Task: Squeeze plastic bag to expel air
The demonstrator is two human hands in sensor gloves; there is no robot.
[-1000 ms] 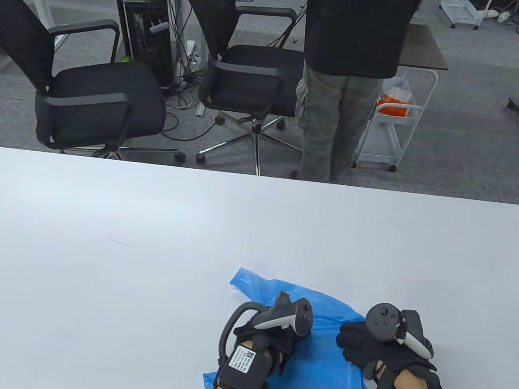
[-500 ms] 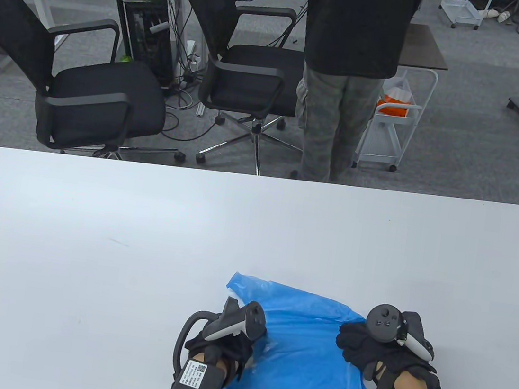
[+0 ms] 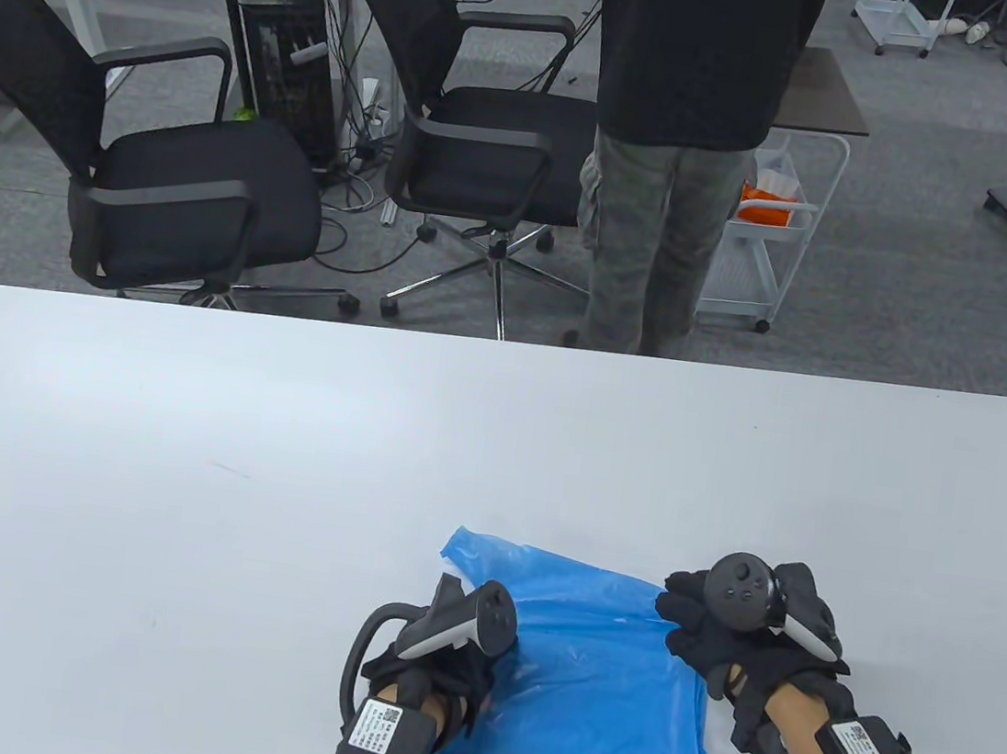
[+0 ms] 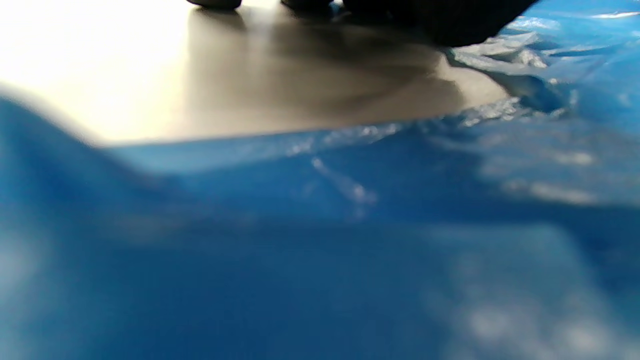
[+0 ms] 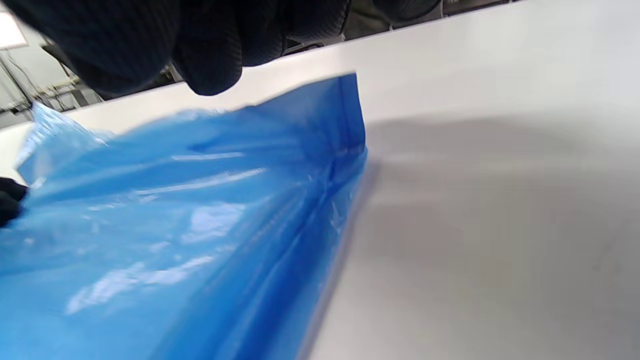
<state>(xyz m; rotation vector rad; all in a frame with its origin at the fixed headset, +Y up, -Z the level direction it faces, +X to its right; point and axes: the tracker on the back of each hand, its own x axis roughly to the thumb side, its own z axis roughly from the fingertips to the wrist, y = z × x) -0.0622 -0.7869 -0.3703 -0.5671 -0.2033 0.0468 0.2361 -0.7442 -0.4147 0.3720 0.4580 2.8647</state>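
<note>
Lying flat near the front edge of the white table (image 3: 179, 446) is a blue plastic bag (image 3: 593, 685). The left hand (image 3: 439, 656) presses down on the bag's left side; how its fingers lie is hidden. The right hand (image 3: 728, 638) touches the bag's far right corner, fingers (image 5: 210, 55) curled. Behind the table are two black office chairs (image 3: 196, 179), a white cart (image 3: 762, 244) and a standing person (image 3: 689, 96).

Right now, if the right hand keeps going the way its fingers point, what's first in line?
Most likely the blue plastic bag: the right hand has its fingers aimed left across the bag's far-right corner, seemingly just above the film. Contact can't be confirmed.
</note>
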